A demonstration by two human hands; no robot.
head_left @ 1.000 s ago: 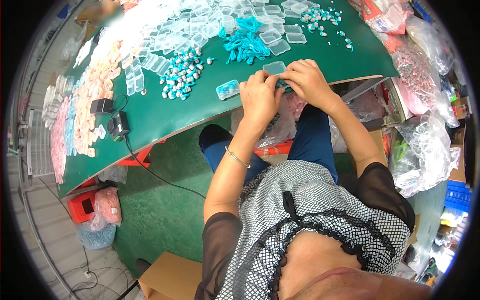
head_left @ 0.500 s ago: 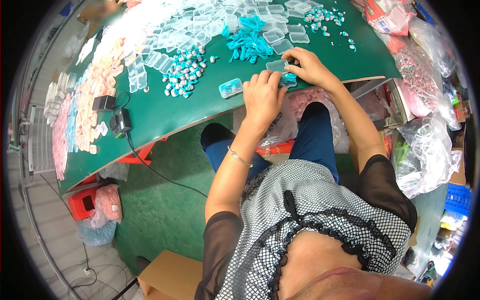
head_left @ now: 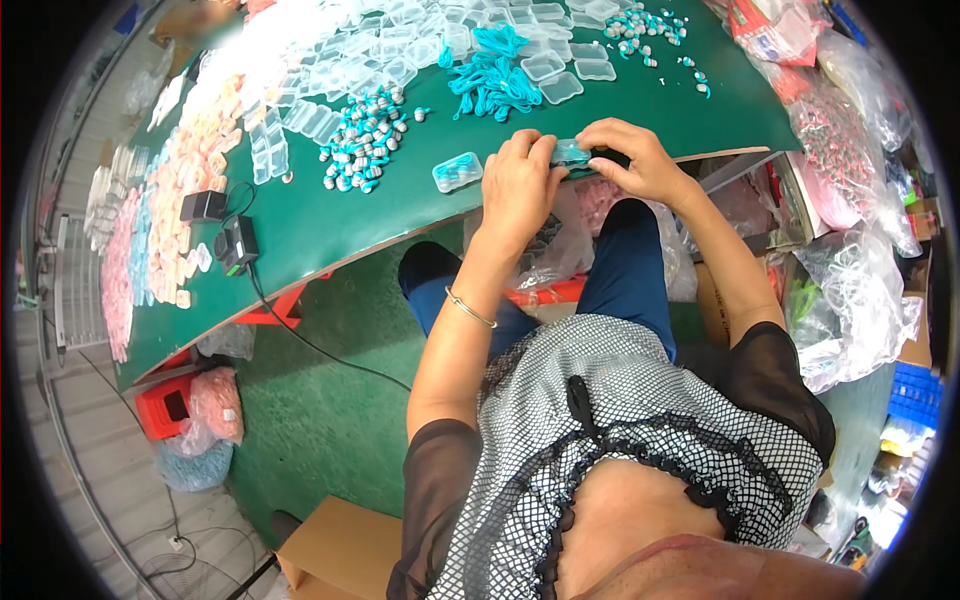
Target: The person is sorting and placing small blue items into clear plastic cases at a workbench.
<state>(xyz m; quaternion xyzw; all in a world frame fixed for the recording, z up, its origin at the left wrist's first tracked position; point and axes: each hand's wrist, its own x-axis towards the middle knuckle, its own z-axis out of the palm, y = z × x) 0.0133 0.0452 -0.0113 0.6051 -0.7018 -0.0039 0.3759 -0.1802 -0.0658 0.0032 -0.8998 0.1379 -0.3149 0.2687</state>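
Observation:
Between my two hands, at the table's near edge, is a small clear plastic case [head_left: 571, 153] with turquoise cord inside; its lid looks folded down. My left hand [head_left: 517, 185] grips its left end with bent fingers. The fingers and thumb of my right hand [head_left: 638, 162] close round its right end. Just left of my left hand lies a filled clear case [head_left: 458, 172] with turquoise contents. Farther back are a heap of turquoise cord bundles [head_left: 492, 86] and a pile of grey-and-turquoise earplug-like pieces [head_left: 362, 140].
Many clear cases [head_left: 400, 50] cover the back of the green table [head_left: 420, 215]. Peach pieces [head_left: 180, 200] lie at left beside a black device [head_left: 237, 243] with a cable. Plastic bags [head_left: 850, 150] crowd the right side. A cardboard box [head_left: 345, 545] stands on the floor.
The case's lid, raised before, has come down over the cord. My right hand has lowered from the lid to the case's right end.

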